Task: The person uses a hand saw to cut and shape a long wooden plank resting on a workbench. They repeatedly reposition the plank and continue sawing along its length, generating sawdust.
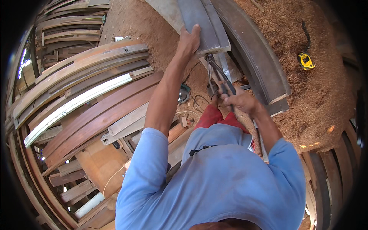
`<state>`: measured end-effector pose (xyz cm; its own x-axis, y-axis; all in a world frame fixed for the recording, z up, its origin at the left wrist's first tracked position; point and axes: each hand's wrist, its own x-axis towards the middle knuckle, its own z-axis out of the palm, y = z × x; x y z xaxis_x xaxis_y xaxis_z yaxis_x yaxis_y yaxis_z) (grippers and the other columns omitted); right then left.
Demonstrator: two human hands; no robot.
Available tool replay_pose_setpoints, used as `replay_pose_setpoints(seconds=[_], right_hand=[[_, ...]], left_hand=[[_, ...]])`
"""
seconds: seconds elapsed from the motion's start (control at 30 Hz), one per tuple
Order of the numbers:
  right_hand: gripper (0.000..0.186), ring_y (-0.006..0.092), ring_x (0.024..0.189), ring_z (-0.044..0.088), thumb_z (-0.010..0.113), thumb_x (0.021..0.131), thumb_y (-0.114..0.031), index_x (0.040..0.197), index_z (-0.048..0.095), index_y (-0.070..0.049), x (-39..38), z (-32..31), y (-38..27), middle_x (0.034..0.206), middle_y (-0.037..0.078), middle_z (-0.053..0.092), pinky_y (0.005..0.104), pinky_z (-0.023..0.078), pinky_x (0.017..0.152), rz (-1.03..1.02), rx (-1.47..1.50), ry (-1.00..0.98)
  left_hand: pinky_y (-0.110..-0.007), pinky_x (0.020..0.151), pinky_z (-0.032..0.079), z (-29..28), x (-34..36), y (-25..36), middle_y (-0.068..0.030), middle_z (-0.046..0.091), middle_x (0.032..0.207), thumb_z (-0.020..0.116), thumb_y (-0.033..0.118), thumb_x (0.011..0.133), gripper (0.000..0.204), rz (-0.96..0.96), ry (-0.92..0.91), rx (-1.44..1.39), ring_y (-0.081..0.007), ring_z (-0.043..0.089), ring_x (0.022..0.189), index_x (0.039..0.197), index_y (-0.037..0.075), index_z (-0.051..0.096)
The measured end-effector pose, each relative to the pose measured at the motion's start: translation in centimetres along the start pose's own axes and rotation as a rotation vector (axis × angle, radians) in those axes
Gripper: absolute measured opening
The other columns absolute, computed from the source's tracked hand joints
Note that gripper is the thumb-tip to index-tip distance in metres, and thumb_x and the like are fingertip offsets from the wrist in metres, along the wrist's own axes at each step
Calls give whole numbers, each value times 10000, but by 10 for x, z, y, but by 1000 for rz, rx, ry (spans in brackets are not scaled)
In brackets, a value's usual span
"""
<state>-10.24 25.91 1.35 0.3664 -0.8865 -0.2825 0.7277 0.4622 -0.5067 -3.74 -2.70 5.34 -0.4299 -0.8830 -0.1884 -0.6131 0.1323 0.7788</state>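
My left hand grips the left edge of a grey wooden board, thumb lying on its top face and the other fingers mostly hidden beneath. My right hand is closed round the dark handles of what look like pincers. Their narrow metal end reaches up to the near end of the board, at its underside. Whether the jaws bite on anything there is too small to make out. Below the board, a bare foot and red trouser legs show.
Wide dark planks lie right of the board. A yellow tape measure rests on sawdust at the right. Stacked timber fills the left side. A circular saw blade and a cord lie near my feet.
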Motion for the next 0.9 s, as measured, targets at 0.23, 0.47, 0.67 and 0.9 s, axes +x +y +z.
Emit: replay_pose_setpoints(seconds=[0.23,0.47,0.67,0.9], right_hand=[[384,144,868,556,598,894,-57,1263,507,-1,-14,14,-30,964,26,546,319,479,798,23,-321,164],[339,155,826,556,614,896,-60,1220,525,-13,-4,5,-6,948,17,546,331,479,763,8,7,20],[358,121,791,530,624,912,-118,1238,527,-9,-19,12,-31,922,1,540,291,472,723,-79,-726,284],[358,177,851,628,659,878,-93,1196,544,22,-8,1,-13,961,55,617,361,531,777,-41,200,-11]], left_hand=[[-394,874,545,1,3,-12,-198,680,1177,547,398,1050,563,-79,2,-54,-266,682,1000,1367,-66,519],[-402,874,553,7,-2,-8,-213,672,1194,557,390,1047,581,-28,15,-68,-278,684,1019,1385,-78,496],[-403,937,529,3,-3,10,-237,663,1207,564,405,1037,618,-79,9,-51,-288,672,1062,1395,-92,478],[-404,946,524,5,4,-1,-253,653,1244,569,395,1031,626,-47,11,-90,-297,672,1085,1409,-94,468]])
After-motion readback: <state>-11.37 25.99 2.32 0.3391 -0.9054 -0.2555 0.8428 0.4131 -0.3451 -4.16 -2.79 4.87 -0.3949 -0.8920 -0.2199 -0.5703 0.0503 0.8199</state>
